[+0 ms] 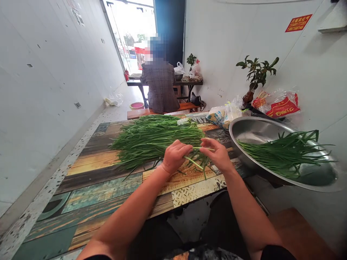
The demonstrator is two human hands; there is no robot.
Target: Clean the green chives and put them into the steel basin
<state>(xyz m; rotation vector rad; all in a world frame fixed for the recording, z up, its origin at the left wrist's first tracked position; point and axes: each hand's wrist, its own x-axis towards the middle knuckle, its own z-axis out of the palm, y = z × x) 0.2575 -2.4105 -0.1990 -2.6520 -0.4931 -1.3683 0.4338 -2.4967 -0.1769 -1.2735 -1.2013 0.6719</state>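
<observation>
A large heap of garlic chives (pixel 146 139) is spread over the table in front of me. My left hand (pixel 174 156) is closed around a few chive stalks (pixel 194 163) at the near right edge of the heap, their pale ends sticking out to the right. Thumb and fingers of my right hand (pixel 219 154) close on one pale stalk end just beside the left hand. To the right, more chives (pixel 284 151) lie in a wide steel basin (pixel 260 124), their leaf tips reaching over its far right rim.
Loose trimmings lie on the wood-patterned table (pixel 105 187). Behind the basin are plastic bags (pixel 225 115), a red package (pixel 282 106) and a potted plant (pixel 253 81). A person (pixel 160 85) sits at another table, facing away. A white wall (pixel 40 90) runs along the left.
</observation>
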